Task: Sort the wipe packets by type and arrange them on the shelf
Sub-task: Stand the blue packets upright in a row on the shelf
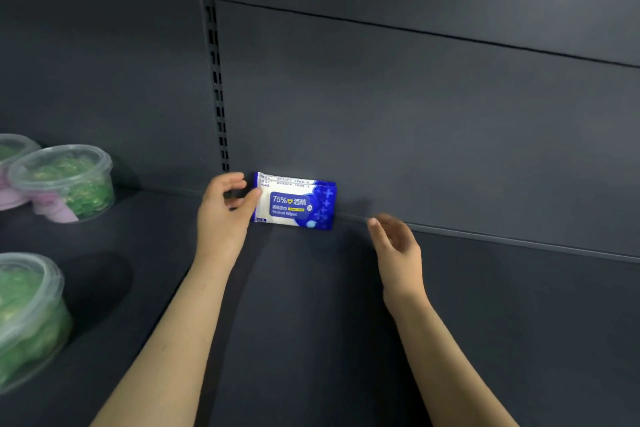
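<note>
A blue and white alcohol wipe packet (296,203) stands on its long edge at the back of the dark shelf (311,305), leaning against the back panel. My left hand (227,208) is at the packet's left end, thumb touching its edge, fingers loosely curled behind. My right hand (394,236) hovers to the right of the packet, apart from it, fingers relaxed and holding nothing.
Clear plastic tubs with green contents (65,180) (27,319) stand on the neighbouring shelf section at the left. A slotted upright rail (216,80) divides the two back panels. The dark back panel (450,132) rises right behind the packet.
</note>
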